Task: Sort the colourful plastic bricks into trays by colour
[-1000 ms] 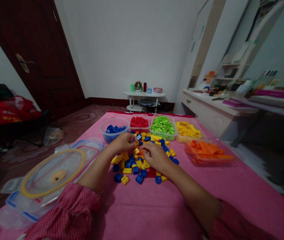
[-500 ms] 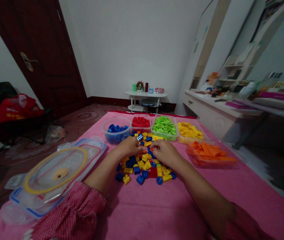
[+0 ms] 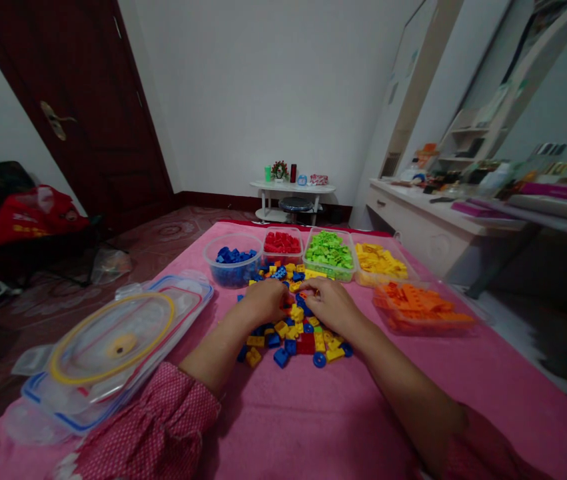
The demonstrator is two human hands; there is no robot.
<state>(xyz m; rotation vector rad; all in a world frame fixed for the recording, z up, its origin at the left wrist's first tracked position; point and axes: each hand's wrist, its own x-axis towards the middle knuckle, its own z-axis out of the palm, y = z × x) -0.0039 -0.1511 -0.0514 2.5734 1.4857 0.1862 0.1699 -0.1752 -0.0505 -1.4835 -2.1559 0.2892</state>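
A heap of loose blue, yellow and red bricks (image 3: 297,333) lies on the pink cloth (image 3: 303,420). My left hand (image 3: 264,301) rests on the heap's left side with its fingers curled down into the bricks. My right hand (image 3: 329,305) sits on the heap's right side, fingertips pinched together near an orange piece (image 3: 304,294) in the middle. What either hand grips is hidden by the fingers. Both forearms reach in from red patterned sleeves (image 3: 153,433).
Behind the heap stand tubs of blue bricks (image 3: 233,260), red bricks (image 3: 282,244), green bricks (image 3: 329,253), yellow bricks (image 3: 380,262) and orange bricks (image 3: 420,308). Stacked clear lids (image 3: 113,343) lie at the left edge. A desk (image 3: 428,220) stands to the right, a dark door (image 3: 83,113) to the left.
Both hands have drawn slightly nearer and lower on the heap, and the left hand's fingers have curled down. The blue-and-white piece seen by the left hand now lies behind it.
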